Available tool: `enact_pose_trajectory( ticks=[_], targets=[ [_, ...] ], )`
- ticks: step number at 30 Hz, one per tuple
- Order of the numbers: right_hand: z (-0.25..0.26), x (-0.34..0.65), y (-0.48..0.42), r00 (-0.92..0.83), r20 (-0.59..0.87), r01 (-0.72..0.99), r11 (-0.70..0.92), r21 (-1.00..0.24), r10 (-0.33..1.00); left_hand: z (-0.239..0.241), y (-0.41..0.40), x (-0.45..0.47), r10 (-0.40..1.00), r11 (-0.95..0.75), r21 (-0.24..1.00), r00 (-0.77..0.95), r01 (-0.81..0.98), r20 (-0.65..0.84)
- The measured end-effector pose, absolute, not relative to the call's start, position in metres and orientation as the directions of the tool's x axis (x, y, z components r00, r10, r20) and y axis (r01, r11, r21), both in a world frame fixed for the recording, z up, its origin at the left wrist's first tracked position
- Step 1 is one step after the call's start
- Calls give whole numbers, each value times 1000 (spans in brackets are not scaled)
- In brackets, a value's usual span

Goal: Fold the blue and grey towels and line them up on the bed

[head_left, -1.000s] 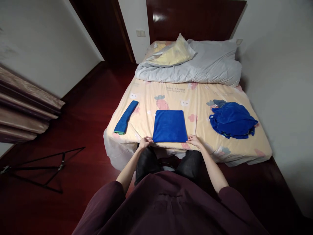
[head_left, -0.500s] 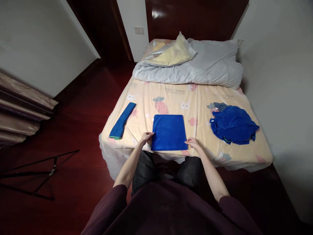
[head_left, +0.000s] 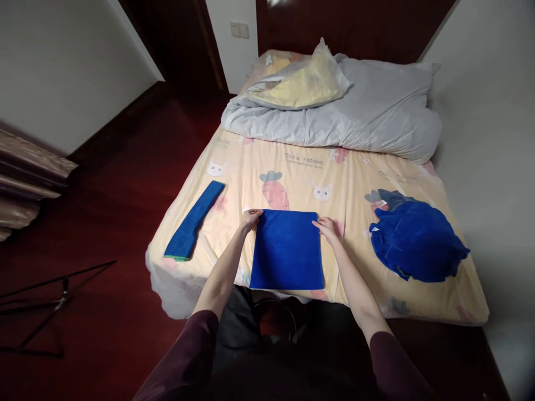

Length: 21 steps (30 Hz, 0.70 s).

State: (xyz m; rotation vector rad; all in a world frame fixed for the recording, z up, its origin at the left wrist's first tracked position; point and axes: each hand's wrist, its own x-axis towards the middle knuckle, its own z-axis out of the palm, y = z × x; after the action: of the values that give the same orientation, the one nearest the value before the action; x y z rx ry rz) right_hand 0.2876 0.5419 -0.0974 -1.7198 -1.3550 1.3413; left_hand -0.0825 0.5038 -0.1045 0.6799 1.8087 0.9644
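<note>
A blue towel lies flat as a near-square on the bed, close to its front edge. My left hand is closed on the towel's far left corner, fingertips pinching the edge. At the far right corner, my right hand pinches the side edge between thumb and fingers. Left of them lies a narrow folded blue towel with a green hem, set at a slant. A crumpled heap of blue towels sits to the right, with white tags showing.
The bed has a yellow sheet printed with carrots and rabbits. A grey quilt and a pale yellow pillow lie at its head. A black tripod leg stands on the floor at left, near a curtain.
Both hands have moved from the towel's sides near the front up to its far corners. The view has tipped downward and closer to the bed.
</note>
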Motion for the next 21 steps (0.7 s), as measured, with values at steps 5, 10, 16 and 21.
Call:
enact_pose_trajectory(
  ticks=[5, 10, 16, 21],
  targets=[
    [-113, 277, 579, -15, -332, 433, -293, -853, 943, -108, 517, -100, 848, 489, 838, -355, 240, -393],
    [-118, 281, 600, -131, -224, 705, -68, -706, 966, -102, 530, -105, 965, 256, 602, -161, 756, -209],
    [-113, 286, 611, -190, -288, 715, -69, -695, 939, -93, 546, -106, 960, 117, 532, 41, 839, -276],
    [-103, 280, 618, -84, -319, 675, -182, -715, 944, -82, 560, -107, 974, 103, 499, 15, 860, -226]
  ],
)
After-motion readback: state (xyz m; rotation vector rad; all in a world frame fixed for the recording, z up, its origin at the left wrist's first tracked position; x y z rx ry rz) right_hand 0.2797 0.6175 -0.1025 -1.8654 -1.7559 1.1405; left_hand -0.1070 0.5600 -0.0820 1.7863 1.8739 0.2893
